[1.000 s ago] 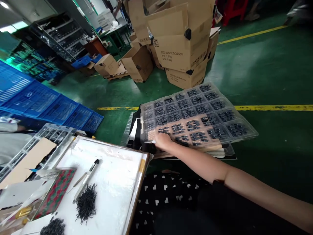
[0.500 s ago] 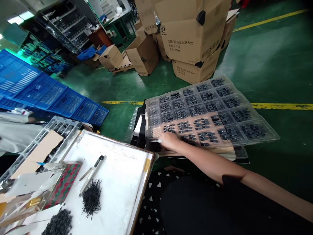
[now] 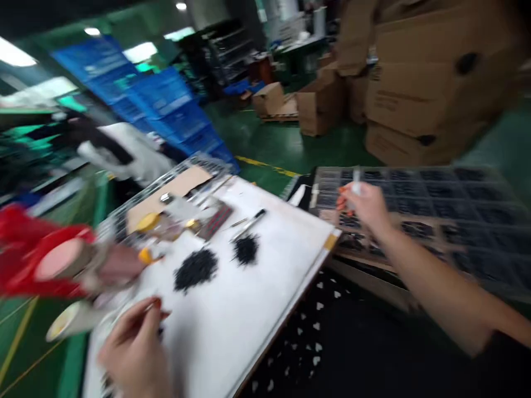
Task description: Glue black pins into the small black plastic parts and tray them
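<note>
My right hand [image 3: 369, 207] is closed around a slim white stick-like tool [image 3: 356, 181], whose exact kind is blurred. It hovers over the left part of a clear compartment tray [image 3: 415, 172] with small dark parts in its cells. Low on the left, my left hand [image 3: 139, 348] has thumb and fingers pinched together above the white work board [image 3: 215, 331]; what lies between them is too small and smeared to name. Ahead of that hand are a pile of small black pieces [image 3: 196, 269] and a smaller pile of thin black strips [image 3: 246, 250].
Tweezers [image 3: 249, 225] lie beside the strips. Bottles, a yellow-capped jar [image 3: 148, 222] and a red bag [image 3: 25, 249] crowd the board's left side. Blue crates [image 3: 166, 105] and stacked cartons [image 3: 410, 94] stand beyond. A person in white [image 3: 128, 152] is at the left.
My view has swung left, bringing my left hand into sight. My right hand has lifted from the tray's near left cells, its white tool now pointing upward.
</note>
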`<state>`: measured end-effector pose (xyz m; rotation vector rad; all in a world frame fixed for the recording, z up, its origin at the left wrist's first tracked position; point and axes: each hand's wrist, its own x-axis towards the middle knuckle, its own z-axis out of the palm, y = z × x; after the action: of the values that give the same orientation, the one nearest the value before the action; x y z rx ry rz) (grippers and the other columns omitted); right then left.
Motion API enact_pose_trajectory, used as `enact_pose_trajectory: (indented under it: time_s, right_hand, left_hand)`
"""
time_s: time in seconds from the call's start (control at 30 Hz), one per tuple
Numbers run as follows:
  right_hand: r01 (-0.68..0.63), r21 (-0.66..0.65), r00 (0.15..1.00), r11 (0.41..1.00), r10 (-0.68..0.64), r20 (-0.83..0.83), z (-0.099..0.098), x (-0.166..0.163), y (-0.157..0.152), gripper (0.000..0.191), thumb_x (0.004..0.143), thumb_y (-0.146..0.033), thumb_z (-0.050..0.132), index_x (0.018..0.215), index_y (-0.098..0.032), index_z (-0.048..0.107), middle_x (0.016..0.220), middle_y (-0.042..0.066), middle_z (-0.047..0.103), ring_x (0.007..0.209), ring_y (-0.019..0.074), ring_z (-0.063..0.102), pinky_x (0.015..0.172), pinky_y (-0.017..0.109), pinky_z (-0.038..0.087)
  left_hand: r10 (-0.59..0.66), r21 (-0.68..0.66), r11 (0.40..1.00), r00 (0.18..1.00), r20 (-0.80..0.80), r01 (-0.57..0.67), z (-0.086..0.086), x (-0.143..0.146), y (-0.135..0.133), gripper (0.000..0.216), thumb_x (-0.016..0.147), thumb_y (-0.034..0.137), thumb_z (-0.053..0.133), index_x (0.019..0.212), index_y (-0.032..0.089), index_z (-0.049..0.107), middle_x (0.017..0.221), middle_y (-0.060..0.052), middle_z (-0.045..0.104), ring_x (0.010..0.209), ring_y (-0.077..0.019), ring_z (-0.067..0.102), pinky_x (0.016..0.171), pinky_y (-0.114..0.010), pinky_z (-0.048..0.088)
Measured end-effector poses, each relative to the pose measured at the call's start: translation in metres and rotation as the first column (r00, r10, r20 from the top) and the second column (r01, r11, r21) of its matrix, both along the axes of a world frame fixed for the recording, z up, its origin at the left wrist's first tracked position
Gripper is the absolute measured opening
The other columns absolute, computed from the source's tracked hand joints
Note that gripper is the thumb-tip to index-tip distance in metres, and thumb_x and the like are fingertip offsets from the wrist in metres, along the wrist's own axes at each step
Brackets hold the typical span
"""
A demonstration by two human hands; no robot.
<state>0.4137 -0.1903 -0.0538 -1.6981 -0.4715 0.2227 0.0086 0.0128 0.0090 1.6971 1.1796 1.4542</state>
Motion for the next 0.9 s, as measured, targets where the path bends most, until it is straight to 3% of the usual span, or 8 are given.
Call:
enact_pose_trajectory:
  time_s: [0.17, 0.33, 0.4, 0.47, 0.5, 0.6, 0.7, 0.9]
  right_hand:
    - [-0.252, 0.221, 0.966, 0.942, 0.234, 0.108, 0.083, -0.072, 0.052, 0.022, 0.077, -0.036, 0.069, 0.081, -0.017, 0.057, 0.068, 0.005, 0.062, 0.054, 0.0155, 0.062, 0.037, 0.020, 0.038]
    - [-0.719, -0.002, 0.678, 0.695, 0.702, 0.219, 0.122, -0.162, 0.097, 0.034, 0.075, -0.048, 0.071, 0.080, -0.016, 0.062, 0.067, 0.007, 0.065, 0.055, 0.0179, 0.061, 0.038, 0.023, 0.042]
    - [-0.797, -0.090, 0.573, 0.598, 0.794, 0.205, 0.123, -0.188, 0.112, 0.037, 0.075, -0.052, 0.069, 0.080, -0.016, 0.062, 0.064, 0.006, 0.065, 0.051, 0.0168, 0.059, 0.039, 0.024, 0.043]
    - [-0.834, -0.164, 0.491, 0.527, 0.844, 0.217, 0.121, -0.206, 0.128, 0.038, 0.076, -0.054, 0.067, 0.079, -0.016, 0.063, 0.062, 0.004, 0.064, 0.044, 0.0137, 0.054, 0.040, 0.025, 0.043]
    - [-0.845, -0.192, 0.456, 0.499, 0.860, 0.229, 0.119, -0.214, 0.136, 0.037, 0.077, -0.054, 0.066, 0.078, -0.017, 0.063, 0.062, 0.004, 0.064, 0.042, 0.0127, 0.052, 0.040, 0.025, 0.042]
    - [-0.868, -0.239, 0.378, 0.434, 0.892, 0.247, 0.116, -0.229, 0.156, 0.035, 0.078, -0.052, 0.064, 0.076, -0.018, 0.063, 0.060, 0.004, 0.064, 0.043, 0.0136, 0.052, 0.040, 0.025, 0.042]
    - [-0.869, -0.224, 0.386, 0.442, 0.887, 0.253, 0.111, -0.233, 0.171, 0.032, 0.077, -0.050, 0.064, 0.074, -0.018, 0.063, 0.059, 0.004, 0.064, 0.045, 0.0144, 0.053, 0.041, 0.026, 0.043]
    - [-0.805, -0.140, 0.532, 0.576, 0.806, 0.259, 0.089, -0.203, 0.181, 0.028, 0.079, -0.044, 0.064, 0.072, -0.017, 0.060, 0.057, 0.003, 0.063, 0.044, 0.0130, 0.052, 0.044, 0.025, 0.042]
  left_hand:
    - [-0.042, 0.017, 0.999, 0.932, 0.361, 0.038, 0.004, -0.022, 0.004, 0.020, 0.065, 0.024, 0.077, 0.081, 0.015, 0.070, 0.073, -0.002, 0.063, 0.053, -0.0099, 0.055, 0.050, -0.021, 0.047]
    - [0.100, -0.040, 0.994, 0.751, 0.653, -0.098, 0.027, -0.065, 0.003, 0.025, 0.065, 0.023, 0.075, 0.088, 0.017, 0.068, 0.081, -0.001, 0.062, 0.059, -0.0077, 0.054, 0.053, -0.018, 0.046]
    - [0.100, -0.045, 0.995, 0.860, 0.500, -0.090, 0.032, -0.085, 0.000, 0.022, 0.069, 0.026, 0.072, 0.089, 0.017, 0.069, 0.078, -0.002, 0.062, 0.058, -0.0093, 0.053, 0.052, -0.019, 0.044]
    - [0.057, -0.032, 0.998, 0.991, 0.118, -0.053, 0.034, -0.098, -0.002, 0.014, 0.073, 0.025, 0.067, 0.084, 0.017, 0.071, 0.075, -0.003, 0.064, 0.059, -0.0115, 0.053, 0.054, -0.022, 0.043]
    - [0.034, -0.014, 0.999, 0.992, -0.124, -0.036, 0.034, -0.101, -0.001, 0.011, 0.074, 0.022, 0.065, 0.082, 0.018, 0.072, 0.075, -0.003, 0.065, 0.062, -0.0128, 0.054, 0.058, -0.023, 0.044]
    - [0.034, 0.047, 0.999, 0.692, -0.721, 0.000, 0.034, -0.094, 0.009, 0.019, 0.078, 0.014, 0.057, 0.081, 0.022, 0.074, 0.087, -0.004, 0.068, 0.080, -0.0184, 0.059, 0.071, -0.028, 0.043]
    - [0.008, 0.010, 1.000, 0.405, -0.914, 0.004, 0.031, -0.071, 0.026, 0.025, 0.077, 0.009, 0.054, 0.085, 0.021, 0.074, 0.093, -0.008, 0.068, 0.092, -0.0237, 0.060, 0.074, -0.030, 0.043]
    - [-0.130, -0.123, 0.992, 0.274, -0.953, 0.043, 0.029, -0.042, 0.050, 0.017, 0.065, 0.002, 0.058, 0.068, 0.012, 0.071, 0.074, -0.016, 0.066, 0.078, -0.0294, 0.062, 0.068, -0.034, 0.044]
